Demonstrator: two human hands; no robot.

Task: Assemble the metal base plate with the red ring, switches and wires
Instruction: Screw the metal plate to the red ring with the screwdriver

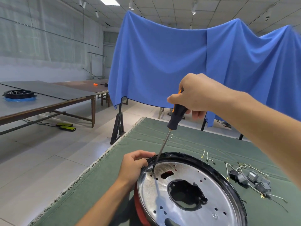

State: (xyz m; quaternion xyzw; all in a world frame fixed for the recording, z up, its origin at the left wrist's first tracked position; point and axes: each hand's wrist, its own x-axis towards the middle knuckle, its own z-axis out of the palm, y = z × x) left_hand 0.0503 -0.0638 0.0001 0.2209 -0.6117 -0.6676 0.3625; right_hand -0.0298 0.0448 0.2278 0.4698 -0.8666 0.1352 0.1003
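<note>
The round metal base plate (184,207) with a black rim lies on the green cloth in front of me. A red ring (139,207) shows under its left edge. My left hand (136,165) grips the plate's rim at the upper left. My right hand (195,93) holds the black and orange handle of a screwdriver (176,116). Its shaft slants down and its tip sits on the plate near the rim, beside my left hand. Several grey switches with wires (250,178) lie on the cloth to the right of the plate.
Loose wires (206,155) and a small hook-shaped wire (169,138) lie on the green table cloth (104,181). The table's left edge runs close to my left arm. A blue cloth (162,66) hangs behind the table. Another table (48,98) with a black ring part stands at left.
</note>
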